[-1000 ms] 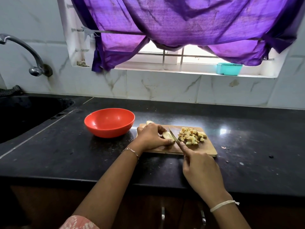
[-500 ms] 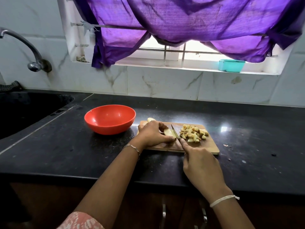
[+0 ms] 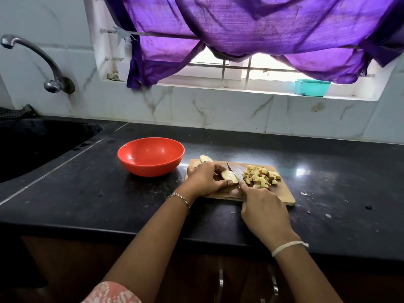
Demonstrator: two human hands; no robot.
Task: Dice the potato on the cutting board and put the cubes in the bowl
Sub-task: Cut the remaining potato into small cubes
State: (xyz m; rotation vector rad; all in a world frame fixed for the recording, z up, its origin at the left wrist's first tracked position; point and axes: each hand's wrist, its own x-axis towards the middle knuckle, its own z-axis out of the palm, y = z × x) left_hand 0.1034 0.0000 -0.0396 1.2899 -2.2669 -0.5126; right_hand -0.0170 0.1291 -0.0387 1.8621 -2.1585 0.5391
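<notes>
Left hand (image 3: 205, 178): rests on the cutting board (image 3: 282, 196), fingers (image 3: 226, 183) curled over a potato piece (image 3: 229, 176), holding it down on the wood.
Right hand (image 3: 264, 211): grips the knife (image 3: 233, 174), fingers (image 3: 246, 189) closed round the handle, handle itself hidden under the hand.
Blade: tilted, tip pointing away, close along the right side of the potato piece; contact not clear.
Potato cubes (image 3: 260, 177): heaped on the right half of the board, just beside the blade.
Other slices (image 3: 206, 159): at the far left corner of the board, partly behind the left hand.
Bowl (image 3: 150, 156): red, upright on the dark desk (image 3: 98, 193), just left of the board.
Sink (image 3: 32, 145): sunk in the desk at far left, tap (image 3: 43, 60) on the wall above.
Window: purple curtain (image 3: 240, 29) hanging over it, teal box (image 3: 311, 87) on the sill at right.
</notes>
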